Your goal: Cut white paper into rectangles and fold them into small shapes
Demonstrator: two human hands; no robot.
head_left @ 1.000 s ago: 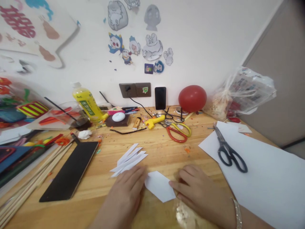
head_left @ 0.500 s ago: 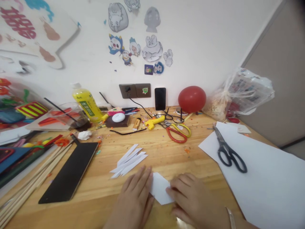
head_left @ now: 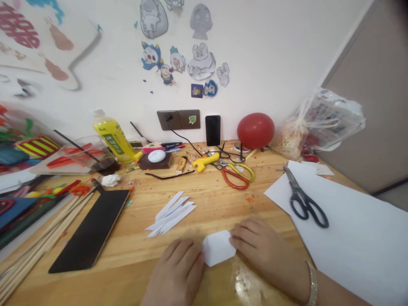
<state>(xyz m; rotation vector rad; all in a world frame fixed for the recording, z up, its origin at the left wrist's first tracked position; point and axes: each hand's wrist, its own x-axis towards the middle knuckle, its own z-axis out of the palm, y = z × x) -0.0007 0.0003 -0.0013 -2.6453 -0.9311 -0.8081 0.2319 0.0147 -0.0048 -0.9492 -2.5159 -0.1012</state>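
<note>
Both hands are grasping a small folded white paper piece (head_left: 219,247): the left hand (head_left: 178,270) is curling over its left edge, the right hand (head_left: 259,242) is pinching its right. The paper is lying between them on the bench (head_left: 223,208). Uneven pulling could be skewing or creasing it; a forward-slipping left hand could be scattering the strips (head_left: 172,214) beyond. Its long axis is apparently running hand to hand, slanting away rightward; fingers are hiding both ends.
</note>
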